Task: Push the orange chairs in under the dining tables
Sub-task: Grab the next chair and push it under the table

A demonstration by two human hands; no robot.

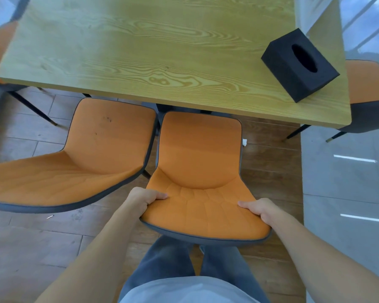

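Between the left hand [143, 199] and right hand [260, 207], each gripping a side of its backrest, sits the orange chair [200, 171], its seat front just beneath the dining table [140, 51] edge.

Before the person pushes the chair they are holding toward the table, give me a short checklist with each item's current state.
1. Both hands on the chair back: ok. The left hand and right hand grip the two sides of the held chair.
2. Chair faces the table: ok. Its seat front lies at the near edge of the dining table.
3. Room beside the neighbouring chair: cannot tell. The two seats look very close, maybe touching.
4. Space under the table: cannot tell, the top hides it.
5. Floor beside the chair: not ok. A small white scrap lies by its right side.
6. Black tissue box: ok, well on the tabletop.
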